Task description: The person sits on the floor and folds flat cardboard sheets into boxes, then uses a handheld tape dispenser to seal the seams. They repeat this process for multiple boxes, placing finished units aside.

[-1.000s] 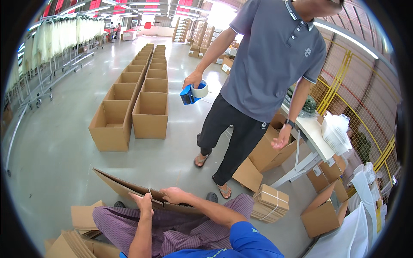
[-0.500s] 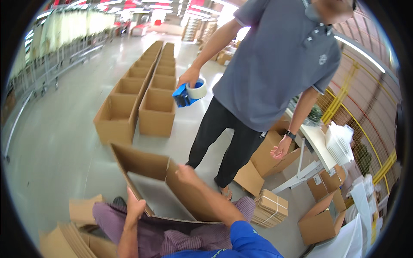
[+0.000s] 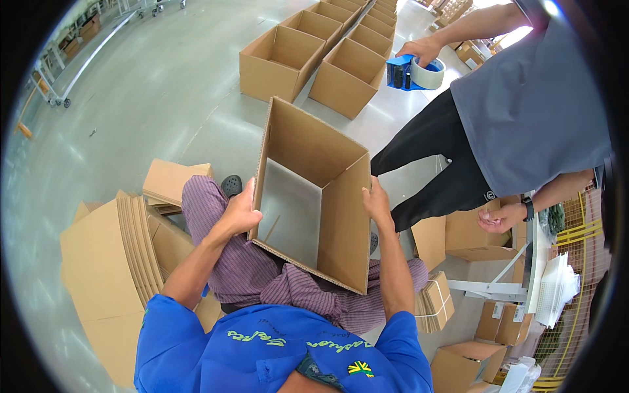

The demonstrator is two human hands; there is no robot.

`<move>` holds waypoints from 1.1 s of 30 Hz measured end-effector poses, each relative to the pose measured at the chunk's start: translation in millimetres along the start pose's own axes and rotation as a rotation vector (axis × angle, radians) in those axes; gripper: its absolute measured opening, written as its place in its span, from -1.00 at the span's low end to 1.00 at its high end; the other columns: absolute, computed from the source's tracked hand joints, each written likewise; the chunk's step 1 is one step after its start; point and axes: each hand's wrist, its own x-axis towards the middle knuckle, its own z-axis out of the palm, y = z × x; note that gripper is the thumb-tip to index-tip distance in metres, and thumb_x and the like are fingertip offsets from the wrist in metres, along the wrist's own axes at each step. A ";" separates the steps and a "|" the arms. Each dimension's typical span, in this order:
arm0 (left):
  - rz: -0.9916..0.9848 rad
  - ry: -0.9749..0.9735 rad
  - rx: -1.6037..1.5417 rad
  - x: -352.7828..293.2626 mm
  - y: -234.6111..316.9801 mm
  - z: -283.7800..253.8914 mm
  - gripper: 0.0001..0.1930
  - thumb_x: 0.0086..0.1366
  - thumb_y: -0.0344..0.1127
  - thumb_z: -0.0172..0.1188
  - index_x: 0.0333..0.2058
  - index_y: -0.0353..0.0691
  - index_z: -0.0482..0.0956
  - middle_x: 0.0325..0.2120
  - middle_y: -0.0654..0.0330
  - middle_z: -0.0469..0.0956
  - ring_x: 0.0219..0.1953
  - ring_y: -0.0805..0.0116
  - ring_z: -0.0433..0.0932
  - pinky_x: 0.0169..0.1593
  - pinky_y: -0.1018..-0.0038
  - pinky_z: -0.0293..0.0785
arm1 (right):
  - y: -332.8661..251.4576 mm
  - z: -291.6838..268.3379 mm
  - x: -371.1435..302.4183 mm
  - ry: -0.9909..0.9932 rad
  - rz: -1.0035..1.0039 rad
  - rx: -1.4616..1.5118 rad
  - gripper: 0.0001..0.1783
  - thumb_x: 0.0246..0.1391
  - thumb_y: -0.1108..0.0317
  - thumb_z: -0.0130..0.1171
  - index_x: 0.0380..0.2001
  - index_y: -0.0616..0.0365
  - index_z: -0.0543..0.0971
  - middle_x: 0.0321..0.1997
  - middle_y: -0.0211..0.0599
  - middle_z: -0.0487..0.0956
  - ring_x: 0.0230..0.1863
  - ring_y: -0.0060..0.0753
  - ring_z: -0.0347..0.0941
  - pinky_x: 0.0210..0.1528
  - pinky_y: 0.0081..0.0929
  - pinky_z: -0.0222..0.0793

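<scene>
An opened-out cardboard box stands between my knees, and the grey floor shows through its bottom. My left hand grips the left wall, thumb over the inner side. On the opposite wall my right hand is closed around the edge, its fingers on the outer side. Both hands hold the box, with its far wall tilted upward. Ahead and to the right, a co-worker's hand holds a blue tape dispenser with a roll of clear tape.
Two rows of open boxes run away across the floor. Flat cardboard sheets are stacked at my left. A strapped cardboard bundle lies by my right knee. The co-worker's legs are close on the right, near a white table.
The box has been squared open, and my right hand has shifted from near its far corner to its right wall. My view has tilted downward and turned left.
</scene>
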 end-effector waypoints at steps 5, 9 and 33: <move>-0.106 0.146 -0.063 -15.8 0.7 3.7 -0.04 0.00 -0.46 0.12 0.39 -0.39 -0.13 0.08 -0.36 0.44 0.16 -0.18 0.45 0.22 0.27 0.35 | -38.9 7.9 -12.0 -0.076 -0.064 0.012 -0.46 0.19 0.36 0.07 0.25 0.09 0.31 0.00 0.23 0.55 0.01 0.23 0.51 0.07 -0.09 0.41; -0.079 0.343 -0.175 -20.9 3.0 18.3 0.02 0.00 -0.43 0.16 0.38 -0.47 -0.22 0.17 -0.33 0.35 0.20 -0.14 0.42 0.25 0.32 0.32 | -81.8 18.5 -35.8 -0.191 -0.312 0.005 -0.44 0.20 0.37 0.08 0.27 0.10 0.30 -0.02 0.19 0.55 0.01 0.21 0.50 0.05 -0.05 0.42; 0.026 -0.153 0.397 131.1 -53.3 -108.1 -0.31 0.04 -0.04 0.36 0.19 -0.06 0.49 0.11 0.07 0.54 0.25 0.09 0.40 0.42 -0.05 -0.11 | -44.7 42.0 -126.5 -0.420 -0.342 0.048 -0.48 0.12 0.45 0.07 0.19 0.07 0.43 0.04 0.05 0.54 0.10 0.12 0.45 0.12 -0.11 0.37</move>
